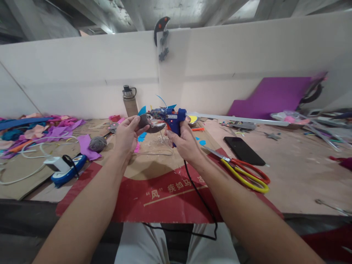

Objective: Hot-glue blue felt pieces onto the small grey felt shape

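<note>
My right hand (183,137) is wrapped round a blue hot glue gun (176,119), its nozzle end pointing left. A small red light glows on the gun's side, and a long clear glue stick (239,119) sticks out of its back to the right. Between the fingers of my left hand (129,130) is a dark grey curved piece (155,127), which looks like felt. The front of the gun is close to this piece; whether they touch I cannot tell. Bits of blue material (142,110) show behind it. A black cord (196,189) runs down from the gun.
Scissors (244,170) with red and yellow handles lie right of my forearm, by a black phone (243,150). At left are a blue power strip (68,170), grey yarn (98,143) and coloured scraps (52,132). A bottle (129,102) stands at the back near purple sheet (271,97).
</note>
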`<state>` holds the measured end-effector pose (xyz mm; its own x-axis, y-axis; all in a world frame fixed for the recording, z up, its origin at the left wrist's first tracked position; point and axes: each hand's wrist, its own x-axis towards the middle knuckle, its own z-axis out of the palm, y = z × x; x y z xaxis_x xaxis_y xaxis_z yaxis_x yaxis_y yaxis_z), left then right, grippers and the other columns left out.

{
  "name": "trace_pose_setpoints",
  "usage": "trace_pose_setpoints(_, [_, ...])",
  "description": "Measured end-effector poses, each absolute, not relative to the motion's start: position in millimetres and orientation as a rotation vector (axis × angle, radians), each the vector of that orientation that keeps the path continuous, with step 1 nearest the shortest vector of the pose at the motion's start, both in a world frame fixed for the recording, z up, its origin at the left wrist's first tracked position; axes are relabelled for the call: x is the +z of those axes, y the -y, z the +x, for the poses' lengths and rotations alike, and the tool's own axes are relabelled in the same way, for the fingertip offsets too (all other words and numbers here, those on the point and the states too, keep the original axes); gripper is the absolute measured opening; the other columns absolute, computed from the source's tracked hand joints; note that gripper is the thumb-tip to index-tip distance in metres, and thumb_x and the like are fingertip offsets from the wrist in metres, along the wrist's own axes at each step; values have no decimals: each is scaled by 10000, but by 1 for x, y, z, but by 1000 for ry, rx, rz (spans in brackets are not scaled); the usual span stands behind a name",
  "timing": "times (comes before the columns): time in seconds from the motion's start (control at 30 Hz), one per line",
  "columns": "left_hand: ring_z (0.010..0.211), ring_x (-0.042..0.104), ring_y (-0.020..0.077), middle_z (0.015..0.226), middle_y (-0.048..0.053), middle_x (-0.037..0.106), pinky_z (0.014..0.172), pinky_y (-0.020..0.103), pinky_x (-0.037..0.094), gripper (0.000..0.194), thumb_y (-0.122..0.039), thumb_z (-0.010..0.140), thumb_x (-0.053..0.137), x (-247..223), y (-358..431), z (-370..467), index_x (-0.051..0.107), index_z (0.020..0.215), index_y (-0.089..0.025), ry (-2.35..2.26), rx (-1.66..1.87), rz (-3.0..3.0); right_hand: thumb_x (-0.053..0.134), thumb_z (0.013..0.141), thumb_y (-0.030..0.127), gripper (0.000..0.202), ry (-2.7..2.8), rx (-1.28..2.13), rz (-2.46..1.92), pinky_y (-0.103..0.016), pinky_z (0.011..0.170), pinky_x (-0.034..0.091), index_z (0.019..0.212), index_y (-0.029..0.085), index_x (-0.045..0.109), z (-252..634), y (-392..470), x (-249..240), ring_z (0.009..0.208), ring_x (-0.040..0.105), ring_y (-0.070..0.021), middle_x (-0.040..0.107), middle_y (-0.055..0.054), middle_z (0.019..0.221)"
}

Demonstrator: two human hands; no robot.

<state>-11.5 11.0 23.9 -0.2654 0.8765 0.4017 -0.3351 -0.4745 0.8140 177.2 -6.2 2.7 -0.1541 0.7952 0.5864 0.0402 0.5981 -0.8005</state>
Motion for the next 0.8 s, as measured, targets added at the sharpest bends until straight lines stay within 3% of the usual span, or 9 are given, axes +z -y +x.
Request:
trace_pose_setpoints(0.2, [882,739,207,824,56,741,785,328,631,169,-285,776,759,25,-12,-13,657,814,-156,-754,1850,1131,529,869,303,138,1547,847,-689,-296,543,450,970,248,452,176,10,7,562,466,-107,558,3,836])
trace_pose_setpoints(0.4, [829,738,177,791,36,734,756,286,627,148,-259,782,750,25,-12,-14,647,799,-155,-757,1852,1118,543,844,279,132,1524,933,-651,-280,505,422,930,246,449,173,16,12,515,443,-93,557,16,800])
trace_pose_setpoints(0.57, [827,741,194,812,49,728,771,327,628,167,-256,777,760,25,-12,-14,649,824,-141,-750,1854,1107,558,810,262,167,1434,999,-641,-268,481,424,946,240,465,178,11,14,520,453,-95,581,16,805])
trace_pose_setpoints(0.8, [763,725,176,785,38,718,748,315,616,209,-295,740,788,22,-9,-6,666,817,-144,-839,1929,1233,522,771,195,30,1353,1007,-1193,-280,481,486,756,207,498,200,-24,4,513,544,-132,608,-27,666])
